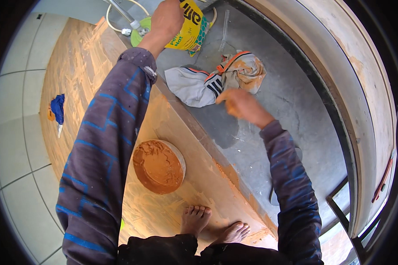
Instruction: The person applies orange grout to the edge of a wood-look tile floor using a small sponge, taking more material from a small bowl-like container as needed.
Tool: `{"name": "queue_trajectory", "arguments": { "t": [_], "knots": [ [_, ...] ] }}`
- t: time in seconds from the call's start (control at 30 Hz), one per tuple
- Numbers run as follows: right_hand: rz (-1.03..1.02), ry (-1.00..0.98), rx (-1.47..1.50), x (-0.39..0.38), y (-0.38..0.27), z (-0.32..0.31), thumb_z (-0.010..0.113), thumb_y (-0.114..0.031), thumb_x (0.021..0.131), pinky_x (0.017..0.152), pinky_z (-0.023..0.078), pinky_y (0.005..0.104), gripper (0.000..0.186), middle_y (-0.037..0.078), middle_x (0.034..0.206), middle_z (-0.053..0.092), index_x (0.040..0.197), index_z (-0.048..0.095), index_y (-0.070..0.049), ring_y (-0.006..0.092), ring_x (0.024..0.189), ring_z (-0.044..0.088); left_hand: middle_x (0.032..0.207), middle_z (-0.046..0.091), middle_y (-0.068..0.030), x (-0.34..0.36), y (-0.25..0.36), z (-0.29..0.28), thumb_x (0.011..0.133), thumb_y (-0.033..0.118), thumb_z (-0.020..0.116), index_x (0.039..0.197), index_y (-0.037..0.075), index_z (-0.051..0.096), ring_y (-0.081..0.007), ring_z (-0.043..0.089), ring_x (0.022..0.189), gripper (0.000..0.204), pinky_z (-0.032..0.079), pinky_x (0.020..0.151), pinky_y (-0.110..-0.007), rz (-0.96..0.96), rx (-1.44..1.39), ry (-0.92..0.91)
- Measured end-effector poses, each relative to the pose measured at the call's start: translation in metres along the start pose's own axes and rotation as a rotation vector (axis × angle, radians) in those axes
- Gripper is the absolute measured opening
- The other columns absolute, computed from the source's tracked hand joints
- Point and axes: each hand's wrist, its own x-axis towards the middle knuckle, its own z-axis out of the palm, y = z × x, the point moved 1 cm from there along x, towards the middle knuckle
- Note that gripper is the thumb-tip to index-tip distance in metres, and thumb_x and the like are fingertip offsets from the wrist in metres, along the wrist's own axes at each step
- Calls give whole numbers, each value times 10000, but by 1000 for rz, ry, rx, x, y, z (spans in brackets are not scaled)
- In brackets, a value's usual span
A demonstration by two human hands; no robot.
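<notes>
My left hand [167,20] is raised at the top edge, closed in a fist with its fingers mostly turned out of sight; what it grips cannot be made out. Beside and behind it stands a yellow printed bag [191,28] on the grey floor. My right hand [243,106] is smeared by motion, its index finger stretched out and nothing seen in it. It hovers by the lower edge of a crumpled white and grey cloth [192,86] with orange and black stripes and orange-brown stains.
A round tub [159,165] of orange-brown paste stands on the smeared wooden step [163,119], near my bare feet [197,218]. A blue crumpled item [57,106] lies at left. A metal rod [121,11] slants over a green round thing [139,37]. A curved wall [340,88] bounds the right.
</notes>
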Motion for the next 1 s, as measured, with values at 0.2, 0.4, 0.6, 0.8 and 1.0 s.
{"name": "queue_trajectory", "arguments": {
  "t": [0.2,0.4,0.6,0.8,1.0],
  "knots": [
    [88,-132,-76,67,34,31,484,-332,1030,744,506,406,369,155,898,668,1115,660,-18,275,822,645,978,707,-280,14,21,10,892,28,630,1440,62,371,-487,683,954,606,533,804,-555,-105,-33,-64],
    [193,102,52,143,8,-24,453,-306,1067,743,507,357,411,96,929,678,1317,628,-31,211,807,633,1101,688,-328,13,-13,7,827,59,747,1603,28,165,-488,662,1057,970,538,907,-538,-143,65,-133],
    [579,134,573,63,-32,-32,437,-265,1087,916,568,331,386,126,1141,728,1294,630,-3,224,1025,718,1229,695,-230,-5,-44,4,898,105,727,1565,10,295,-429,657,1145,801,526,956,-480,-287,-58,-226],
    [711,161,878,-55,-49,14,479,-92,1045,891,577,342,284,125,1134,726,1233,644,43,217,1027,711,1381,584,-280,-82,-42,-48,897,83,725,1565,-26,309,-412,583,1285,795,454,1093,-450,-169,-218,33],
    [542,333,379,-98,-50,47,604,-19,991,839,557,292,276,73,1076,717,1261,641,29,145,883,670,1403,571,-183,-214,-11,-93,959,51,656,1584,85,347,-295,562,1312,698,450,1099,-450,-508,-446,-204]
  ]
}}
